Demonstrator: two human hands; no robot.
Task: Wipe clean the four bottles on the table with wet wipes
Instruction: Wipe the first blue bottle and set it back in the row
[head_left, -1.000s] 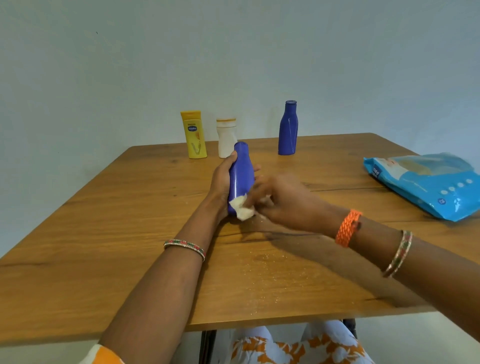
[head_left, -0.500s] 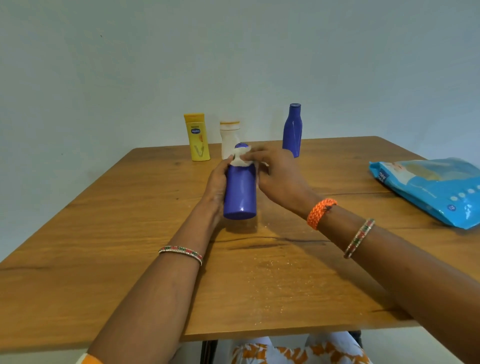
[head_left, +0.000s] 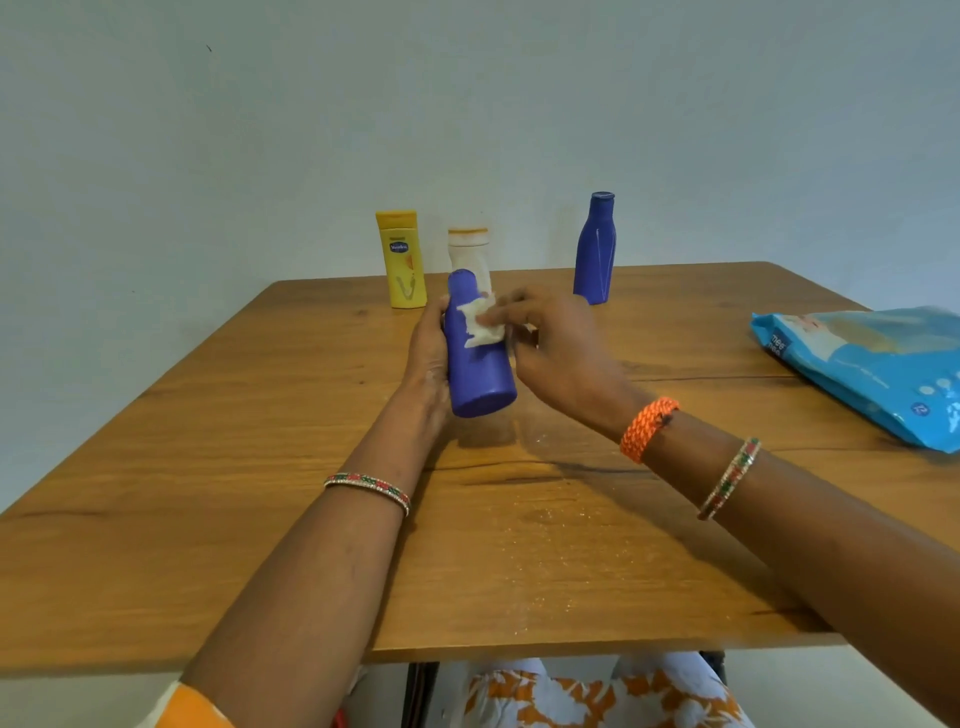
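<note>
**While the wipe slides back down from the cap, the first bottle is still in hand**

Since half a second ago, when the white wet wipe (head_left: 480, 325) sat bunched on the cap, it has come down onto the upper body of the blue bottle (head_left: 475, 358). The right hand (head_left: 550, 348) presses it there with its fingers laid along the wipe; the motion blur makes it hard to tell how tightly they curl. The left hand (head_left: 428, 358) grips the bottle from its left side, holding it tilted with its base lifted clear of the wooden table (head_left: 260, 467). This reads as a repeat pass over the same bottle, so the job looks early.

Three more bottles stand upright near the table's far edge: a yellow bottle (head_left: 401, 260), a white bottle (head_left: 469, 254) just behind the held one, and a second blue bottle (head_left: 596, 249) apart to the right. All are capped; their contents cannot be seen. A blue wipes pack (head_left: 872, 364) lies flat at the right; whether its flap is open is unclear.
</note>
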